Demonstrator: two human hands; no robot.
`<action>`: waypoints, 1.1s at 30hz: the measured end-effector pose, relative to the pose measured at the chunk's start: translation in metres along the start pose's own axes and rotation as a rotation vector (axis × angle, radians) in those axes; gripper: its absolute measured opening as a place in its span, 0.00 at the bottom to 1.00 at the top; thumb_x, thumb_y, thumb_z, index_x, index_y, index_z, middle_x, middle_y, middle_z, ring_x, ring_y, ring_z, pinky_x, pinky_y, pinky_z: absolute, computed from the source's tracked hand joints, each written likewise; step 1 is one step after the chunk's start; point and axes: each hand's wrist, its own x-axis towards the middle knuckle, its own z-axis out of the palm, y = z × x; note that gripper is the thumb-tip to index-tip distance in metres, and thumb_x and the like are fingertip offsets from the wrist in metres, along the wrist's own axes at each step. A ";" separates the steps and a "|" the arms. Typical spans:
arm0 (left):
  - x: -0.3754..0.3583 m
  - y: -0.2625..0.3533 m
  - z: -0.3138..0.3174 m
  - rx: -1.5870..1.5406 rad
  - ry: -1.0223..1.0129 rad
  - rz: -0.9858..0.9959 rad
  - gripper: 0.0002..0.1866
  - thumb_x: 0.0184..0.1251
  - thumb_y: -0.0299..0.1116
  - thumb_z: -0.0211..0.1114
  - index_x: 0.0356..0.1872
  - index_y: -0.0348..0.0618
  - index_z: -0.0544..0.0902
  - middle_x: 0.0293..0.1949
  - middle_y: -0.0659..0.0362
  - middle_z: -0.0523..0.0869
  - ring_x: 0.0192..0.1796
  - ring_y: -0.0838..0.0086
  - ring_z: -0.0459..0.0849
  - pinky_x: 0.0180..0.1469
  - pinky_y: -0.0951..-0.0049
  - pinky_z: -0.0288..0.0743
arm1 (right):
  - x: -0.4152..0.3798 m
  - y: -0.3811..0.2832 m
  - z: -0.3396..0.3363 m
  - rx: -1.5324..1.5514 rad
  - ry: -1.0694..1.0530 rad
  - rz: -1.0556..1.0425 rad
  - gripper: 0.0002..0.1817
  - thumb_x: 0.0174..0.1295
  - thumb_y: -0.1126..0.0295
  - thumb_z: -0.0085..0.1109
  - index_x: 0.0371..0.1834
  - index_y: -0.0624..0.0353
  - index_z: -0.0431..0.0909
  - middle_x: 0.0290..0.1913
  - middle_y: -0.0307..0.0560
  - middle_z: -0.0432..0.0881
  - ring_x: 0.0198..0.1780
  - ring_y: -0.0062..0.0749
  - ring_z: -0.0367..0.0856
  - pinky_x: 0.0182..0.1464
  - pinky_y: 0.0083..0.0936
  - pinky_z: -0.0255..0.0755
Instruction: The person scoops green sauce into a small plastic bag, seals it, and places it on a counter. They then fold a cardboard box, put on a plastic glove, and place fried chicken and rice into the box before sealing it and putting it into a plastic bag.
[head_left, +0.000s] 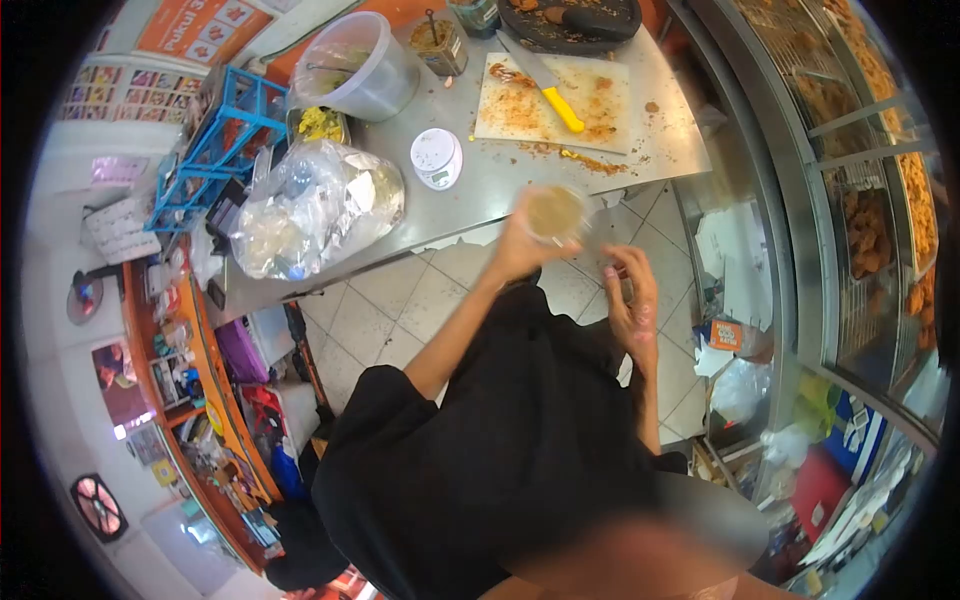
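My left hand (518, 243) is closed round a small clear tub (555, 215) with brownish-green contents, held over the gap in front of the steel counter. The tub is slightly blurred. To its right, my right hand (634, 308) is raised with bent fingers, the thumb apart from them. A faint grey smear lies between that hand and the tub; what it is I cannot make out. On the counter behind the tub are a white digital scale (436, 158) and a stained white cutting board (600, 85), where a yellow-handled knife (565, 110) lies.
The steel counter (455, 215) also bears a plastic bag of things (315, 215), a translucent bucket (375, 80), a jar (438, 48) and a dark tray (535, 32). A glass display case with fried food (868, 235) stands at the right. Floor tiles (380, 310) show below.
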 end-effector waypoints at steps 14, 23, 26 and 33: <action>0.186 -0.199 -0.296 1.350 0.633 0.148 0.19 0.57 0.42 0.71 0.41 0.36 0.83 0.40 0.52 0.86 0.39 0.63 0.84 0.44 0.63 0.78 | -0.109 0.022 0.046 0.257 0.466 0.478 0.05 0.42 0.78 0.40 0.14 0.63 0.56 0.15 0.41 0.54 0.21 0.22 0.54 0.24 0.28 0.49; 0.184 -0.146 -0.224 1.102 0.801 0.213 0.18 0.61 0.41 0.68 0.43 0.35 0.82 0.39 0.51 0.86 0.38 0.63 0.84 0.41 0.62 0.77 | -0.159 0.037 0.019 0.403 0.955 0.564 0.13 0.72 0.66 0.40 0.32 0.58 0.71 0.20 0.34 0.60 0.24 0.19 0.56 0.27 0.22 0.52; 0.171 -0.123 -0.183 0.990 0.686 0.267 0.17 0.63 0.39 0.65 0.44 0.34 0.82 0.39 0.51 0.86 0.36 0.64 0.84 0.40 0.62 0.77 | -0.225 0.132 0.010 -0.238 1.249 0.443 0.16 0.75 0.62 0.37 0.36 0.61 0.71 0.22 0.35 0.65 0.26 0.22 0.64 0.29 0.23 0.61; 0.111 -0.089 -0.002 0.747 0.518 0.325 0.16 0.67 0.35 0.60 0.47 0.33 0.82 0.37 0.50 0.86 0.33 0.66 0.83 0.35 0.61 0.76 | -0.381 0.235 -0.234 -0.499 1.683 0.614 0.16 0.69 0.64 0.49 0.26 0.62 0.75 0.22 0.52 0.73 0.26 0.34 0.71 0.32 0.30 0.65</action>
